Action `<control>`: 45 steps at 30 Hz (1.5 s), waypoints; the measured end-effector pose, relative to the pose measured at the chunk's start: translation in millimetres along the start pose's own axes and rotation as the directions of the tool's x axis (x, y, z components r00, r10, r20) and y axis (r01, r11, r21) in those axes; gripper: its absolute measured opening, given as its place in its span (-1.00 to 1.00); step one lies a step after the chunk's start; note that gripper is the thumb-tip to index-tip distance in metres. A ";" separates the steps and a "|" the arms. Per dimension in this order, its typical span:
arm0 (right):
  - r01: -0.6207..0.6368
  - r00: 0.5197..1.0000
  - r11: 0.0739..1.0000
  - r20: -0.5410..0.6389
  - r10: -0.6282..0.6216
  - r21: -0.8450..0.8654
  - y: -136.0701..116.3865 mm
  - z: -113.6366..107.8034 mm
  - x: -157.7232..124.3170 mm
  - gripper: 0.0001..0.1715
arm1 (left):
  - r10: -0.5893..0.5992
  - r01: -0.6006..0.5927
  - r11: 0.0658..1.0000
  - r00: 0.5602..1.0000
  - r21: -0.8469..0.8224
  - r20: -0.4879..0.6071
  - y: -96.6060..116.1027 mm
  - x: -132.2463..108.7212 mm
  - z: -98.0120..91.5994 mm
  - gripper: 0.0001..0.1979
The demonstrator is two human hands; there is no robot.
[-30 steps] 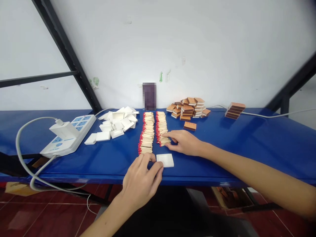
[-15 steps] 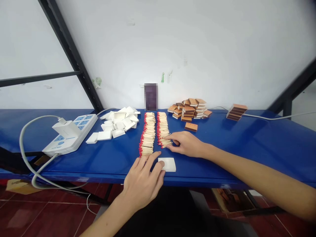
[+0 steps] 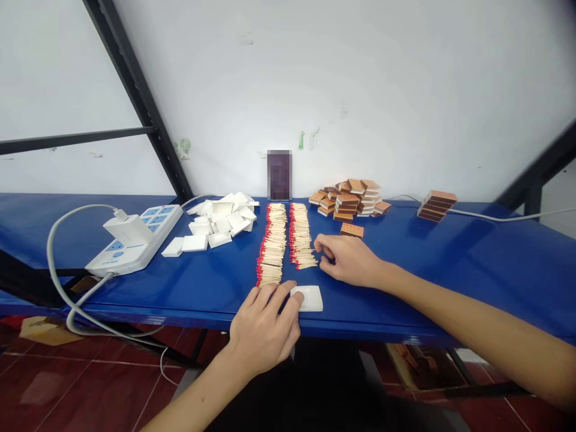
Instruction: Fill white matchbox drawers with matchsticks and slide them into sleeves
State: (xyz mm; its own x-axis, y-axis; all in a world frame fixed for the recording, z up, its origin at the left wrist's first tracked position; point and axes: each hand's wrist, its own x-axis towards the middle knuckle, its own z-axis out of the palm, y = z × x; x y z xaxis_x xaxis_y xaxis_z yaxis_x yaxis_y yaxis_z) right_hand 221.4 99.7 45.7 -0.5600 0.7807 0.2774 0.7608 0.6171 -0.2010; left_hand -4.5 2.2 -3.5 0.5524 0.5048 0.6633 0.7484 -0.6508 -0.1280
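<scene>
My left hand (image 3: 265,327) rests at the table's front edge, its fingertips pressing on the left end of a white matchbox tray (image 3: 311,299). The bottom of the tray that shows looks bare; its left end is hidden by the fingers. My right hand (image 3: 348,258) is just right of the right-hand row of matches (image 3: 300,237), fingers curled, with a gap between thumb and forefinger and nothing visible in them. A second, longer row of matches (image 3: 272,246) runs alongside, red heads to the left; its near end lies by my left fingertips.
White trays (image 3: 220,210) are heaped at the left, beside a power strip (image 3: 139,240) with a plugged-in charger. Brown matchbox sleeves (image 3: 348,201) are piled at the back, with one sleeve (image 3: 351,230) in front. A small stack of matchboxes (image 3: 436,205) stands farther right. A dark pixelated panel (image 3: 279,175) leans on the wall.
My right hand has drawn back a little to the right, off the match ends it was touching. My left hand stays at the tray. The whole view has shifted slightly.
</scene>
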 end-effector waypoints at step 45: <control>0.251 0.965 0.957 0.046 -0.260 0.145 -1.8 3.2 -2.9 -0.84 | 0.031 -0.029 0.999 0.998 0.042 -0.050 1.5 -4.9 2.7 -0.75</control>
State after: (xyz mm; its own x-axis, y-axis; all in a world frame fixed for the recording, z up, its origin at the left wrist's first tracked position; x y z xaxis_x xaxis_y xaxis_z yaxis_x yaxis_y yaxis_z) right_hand 220.7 96.7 42.2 -0.7529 0.5972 0.2765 0.5400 0.8007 -0.2593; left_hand -5.1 0.3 -8.9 0.5564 0.4557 0.6948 0.7470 -0.6406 -0.1780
